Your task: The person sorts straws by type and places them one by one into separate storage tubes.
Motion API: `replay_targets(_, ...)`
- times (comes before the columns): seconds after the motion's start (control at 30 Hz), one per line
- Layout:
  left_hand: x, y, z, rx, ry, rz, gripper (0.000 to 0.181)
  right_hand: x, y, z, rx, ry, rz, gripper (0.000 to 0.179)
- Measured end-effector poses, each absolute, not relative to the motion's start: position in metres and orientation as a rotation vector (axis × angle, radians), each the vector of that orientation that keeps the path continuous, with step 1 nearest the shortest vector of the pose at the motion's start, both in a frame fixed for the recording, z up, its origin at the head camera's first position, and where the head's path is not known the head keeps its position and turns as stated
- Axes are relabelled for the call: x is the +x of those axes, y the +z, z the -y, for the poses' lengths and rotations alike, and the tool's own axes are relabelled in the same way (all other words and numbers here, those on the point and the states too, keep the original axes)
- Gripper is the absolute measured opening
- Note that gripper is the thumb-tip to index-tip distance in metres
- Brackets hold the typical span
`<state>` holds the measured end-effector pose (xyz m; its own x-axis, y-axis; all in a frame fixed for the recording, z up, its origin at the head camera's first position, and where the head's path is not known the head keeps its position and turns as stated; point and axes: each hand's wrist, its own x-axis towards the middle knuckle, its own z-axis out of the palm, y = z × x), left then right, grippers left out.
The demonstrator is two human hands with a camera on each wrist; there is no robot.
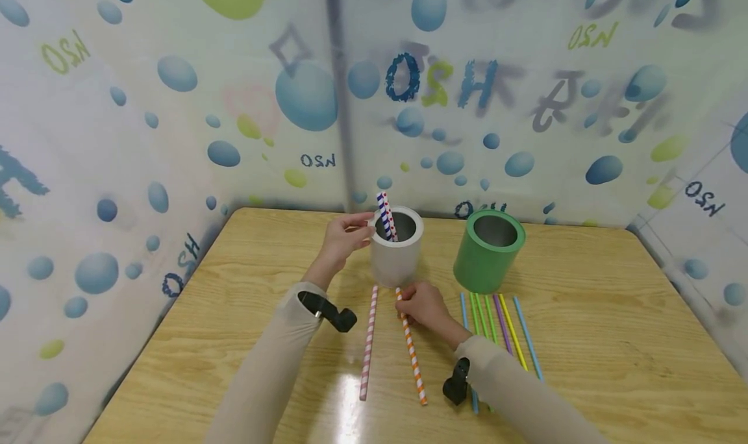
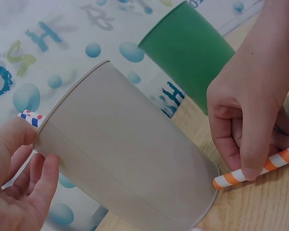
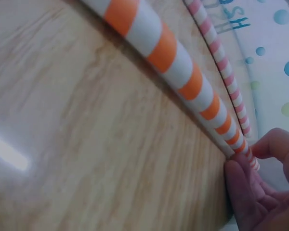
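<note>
An off-white can [image 1: 395, 259] stands near the back of the table with a blue-patterned straw [image 1: 384, 213] and a red-dotted straw [image 1: 392, 226] leaning inside. My left hand [image 1: 346, 239] holds its left rim, fingertips against the wall in the left wrist view. Below the can, my right hand [image 1: 425, 306] pinches the upper end of an orange-and-white striped paper straw [image 1: 413, 356] between thumb and fingers. That straw's end lies close to the can's base in the left wrist view. Left of it lies a pink-and-white striped straw [image 1: 369, 346].
A green can [image 1: 485, 262] stands to the right of the off-white one. In front of it lie several plain straws, among them a purple straw [image 1: 502, 324], a yellow straw [image 1: 514, 333] and a blue straw [image 1: 528, 340]. A patterned backdrop [image 1: 362, 145] rises behind the table.
</note>
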<state>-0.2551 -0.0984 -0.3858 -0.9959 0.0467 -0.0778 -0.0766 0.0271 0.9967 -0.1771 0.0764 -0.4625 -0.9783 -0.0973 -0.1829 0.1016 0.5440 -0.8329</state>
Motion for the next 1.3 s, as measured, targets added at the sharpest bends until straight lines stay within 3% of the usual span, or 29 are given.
replay_targets(0.33,-0.254,-0.385,0.098,-0.002,2.141,-2.176,0.033,-0.174,-0.454,-0.080,-0.009,-1.529,-2.463,0.015)
replay_targets(0.97,-0.253,-0.384,0.098,-0.015,2.149,-2.169,0.034,-0.172,-0.428,-0.084,-0.215,-1.816,-2.460,0.012)
replay_targets(1.3,-0.253,-0.384,0.098,-0.005,2.146,-2.170,0.034,-0.160,-0.382,-0.085,-0.343,-1.856,-2.396,0.016)
